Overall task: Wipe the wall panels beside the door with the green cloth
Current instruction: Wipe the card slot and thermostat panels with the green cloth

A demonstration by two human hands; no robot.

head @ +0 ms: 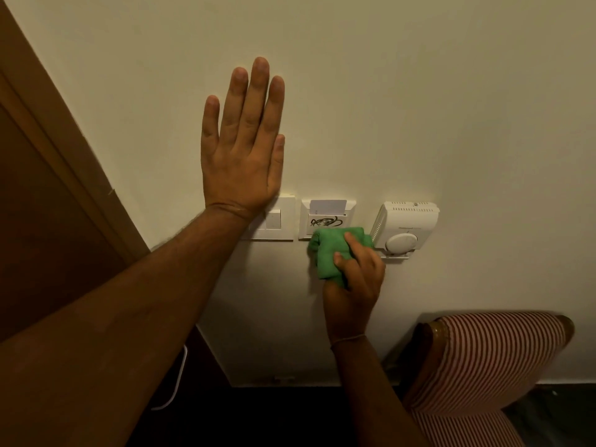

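Right hand (354, 279) fingers bunch the green cloth (329, 253) on the card panel (325, 217), left hand (242, 150) flat, fingers wide on wall; wipe lightly around the card.

The left hand (243, 140) lies flat on the wall (419, 91), fingers up, its heel over the switch (279, 219). The right hand (354, 282) bunches the cloth (329, 253) against the lower edge of the card panel (327, 217), beside the thermostat (404, 229). Door (38, 188) at left, striped chair (490, 359) below right.
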